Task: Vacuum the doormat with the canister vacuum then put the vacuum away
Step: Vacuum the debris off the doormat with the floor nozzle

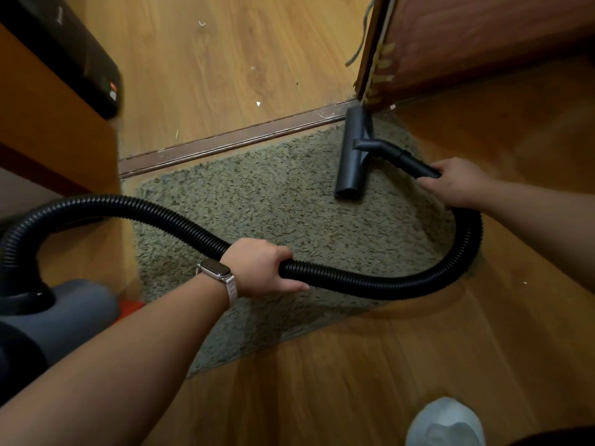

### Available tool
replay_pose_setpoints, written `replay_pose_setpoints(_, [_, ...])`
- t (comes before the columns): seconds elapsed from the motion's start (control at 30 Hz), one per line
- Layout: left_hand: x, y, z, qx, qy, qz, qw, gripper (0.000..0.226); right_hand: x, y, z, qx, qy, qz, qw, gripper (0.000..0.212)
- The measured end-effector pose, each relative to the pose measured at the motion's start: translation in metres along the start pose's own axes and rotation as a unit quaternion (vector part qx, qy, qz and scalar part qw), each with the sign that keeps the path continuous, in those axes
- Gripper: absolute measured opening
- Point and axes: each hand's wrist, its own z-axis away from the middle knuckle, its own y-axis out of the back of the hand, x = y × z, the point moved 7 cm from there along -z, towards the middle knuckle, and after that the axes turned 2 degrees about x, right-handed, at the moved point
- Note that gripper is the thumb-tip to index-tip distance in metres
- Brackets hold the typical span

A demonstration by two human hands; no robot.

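Observation:
A shaggy grey-green doormat [264, 204] lies on the wooden floor against a door threshold. The black floor nozzle [352, 156] of the vacuum rests on the mat's far right corner, close to the door edge. My right hand [457, 181] grips the rigid tube just behind the nozzle. The ribbed black hose [386, 281] loops across the mat, and my left hand [260, 265], with a watch on the wrist, is closed around its middle. The grey canister [64, 310] sits on the floor at the lower left, partly hidden by my left arm.
A brown wooden door [483, 37] stands open at the upper right, with frayed strips along its edge. Wooden furniture [48, 123] carrying a black box [80, 59] fills the left. A metal threshold strip [231, 136] crosses behind the mat. Small debris dots the far floor. A white-socked foot [447, 423] shows at the bottom.

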Motion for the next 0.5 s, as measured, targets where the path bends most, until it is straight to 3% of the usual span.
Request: replay_pose_setpoints(0.5, [-0.007,-0.005,0.009,-0.029,-0.02,-0.015,0.999,0.066,-0.079,-0.025,0.016,-0.024,0.135,0.067,0.988,0.018])
